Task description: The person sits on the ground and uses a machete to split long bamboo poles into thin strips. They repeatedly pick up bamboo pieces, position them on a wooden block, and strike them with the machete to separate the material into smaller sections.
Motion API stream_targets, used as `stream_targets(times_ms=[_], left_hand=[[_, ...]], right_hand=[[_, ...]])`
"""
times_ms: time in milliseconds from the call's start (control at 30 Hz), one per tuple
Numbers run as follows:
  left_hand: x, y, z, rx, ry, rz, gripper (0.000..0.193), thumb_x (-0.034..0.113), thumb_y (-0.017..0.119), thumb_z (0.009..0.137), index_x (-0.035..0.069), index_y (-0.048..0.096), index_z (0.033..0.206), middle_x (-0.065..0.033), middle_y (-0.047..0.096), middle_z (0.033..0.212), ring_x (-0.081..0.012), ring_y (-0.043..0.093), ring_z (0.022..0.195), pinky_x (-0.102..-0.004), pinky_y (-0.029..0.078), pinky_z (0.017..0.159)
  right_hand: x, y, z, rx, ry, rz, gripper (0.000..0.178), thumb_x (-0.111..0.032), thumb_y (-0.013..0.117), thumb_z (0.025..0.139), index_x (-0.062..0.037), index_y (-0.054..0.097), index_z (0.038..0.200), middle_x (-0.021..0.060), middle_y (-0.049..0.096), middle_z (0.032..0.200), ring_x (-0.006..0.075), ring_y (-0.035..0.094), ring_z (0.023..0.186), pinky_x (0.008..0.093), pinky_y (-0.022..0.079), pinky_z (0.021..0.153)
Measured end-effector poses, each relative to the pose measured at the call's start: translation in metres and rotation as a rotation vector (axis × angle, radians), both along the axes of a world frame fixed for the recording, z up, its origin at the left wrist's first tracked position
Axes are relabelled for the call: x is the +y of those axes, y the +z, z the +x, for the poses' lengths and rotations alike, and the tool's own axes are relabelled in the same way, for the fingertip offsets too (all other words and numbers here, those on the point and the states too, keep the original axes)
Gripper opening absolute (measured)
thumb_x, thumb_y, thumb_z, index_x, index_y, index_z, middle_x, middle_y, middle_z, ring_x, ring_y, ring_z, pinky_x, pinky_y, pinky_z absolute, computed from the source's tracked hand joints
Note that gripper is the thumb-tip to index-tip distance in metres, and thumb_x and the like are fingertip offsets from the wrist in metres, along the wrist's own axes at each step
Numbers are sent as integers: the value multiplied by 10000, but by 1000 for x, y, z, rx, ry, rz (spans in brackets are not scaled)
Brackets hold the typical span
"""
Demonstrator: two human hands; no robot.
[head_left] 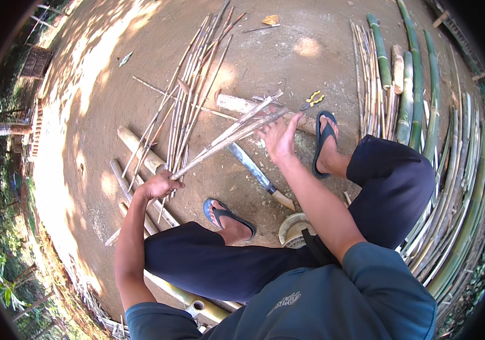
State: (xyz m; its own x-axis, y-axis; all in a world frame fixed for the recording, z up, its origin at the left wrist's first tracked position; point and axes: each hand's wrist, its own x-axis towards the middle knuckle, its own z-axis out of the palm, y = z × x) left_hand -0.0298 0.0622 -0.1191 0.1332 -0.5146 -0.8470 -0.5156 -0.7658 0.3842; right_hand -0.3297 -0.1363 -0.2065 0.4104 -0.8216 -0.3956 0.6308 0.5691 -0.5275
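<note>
My left hand (160,185) is closed around the near end of several thin, pale bamboo sticks (220,139), which slant up and to the right. Beside their far end is my right hand (279,137), its fingers and thumb spread. The sticks cross in front of some of its fingers, so I cannot tell how firmly they touch. Below the sticks lies a machete (249,165) with a wooden handle, between my sandalled feet. A pair of yellow-handled pliers (312,101) rests past my right hand, near a short pale log (237,104).
A loose pile of thin sticks (194,85) lies ahead on the left, over bamboo poles (135,141) near my left hand. Green bamboo poles (415,73) and long split strips (458,209) fill the right side. A round pale container (293,226) sits between my legs.
</note>
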Motion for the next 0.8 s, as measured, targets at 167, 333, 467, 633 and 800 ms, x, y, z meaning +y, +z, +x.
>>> stream_targets(times_ms=[167, 333, 467, 633, 800], left_hand=[[-11, -3, -24, 100, 11, 39, 357, 327, 755, 792, 43, 577, 672, -3, 478, 531, -108, 444, 463, -308, 359, 439], [-18, -7, -38, 60, -104, 72, 313, 243, 732, 819, 88, 501, 677, 28, 438, 528, -90, 373, 425, -305, 283, 414], [-22, -3, -61, 102, -197, 35, 402, 350, 724, 826, 73, 512, 626, 2, 466, 510, -122, 424, 441, -344, 336, 442], [-19, -22, -65, -11, -181, -69, 445, 434, 697, 859, 43, 550, 709, -20, 484, 547, -128, 450, 489, -333, 365, 480], [1, -61, -71, -221, -135, -483, 473, 475, 655, 883, 7, 596, 912, -106, 552, 654, -207, 544, 624, -375, 442, 603]], right_hand=[[-35, 36, -4, -153, -144, 55, 903, -816, 149, 857, -12, 444, 1141, 159, 580, 881, 291, 589, 810, 456, 497, 777], [-33, 55, -15, -76, -281, 78, 760, -798, 163, 872, -81, 414, 883, 52, 431, 663, 212, 473, 562, 395, 469, 573], [-33, 62, -22, -21, -298, 41, 766, -802, 158, 867, -80, 414, 876, 44, 427, 653, 202, 450, 528, 385, 457, 543], [-38, 57, -23, -27, -321, 54, 748, -790, 176, 875, -80, 409, 851, 46, 419, 638, 203, 446, 516, 388, 458, 528], [-52, 30, -15, 120, -368, 199, 751, -792, 220, 871, -66, 401, 807, 58, 424, 654, 196, 461, 525, 383, 466, 506]])
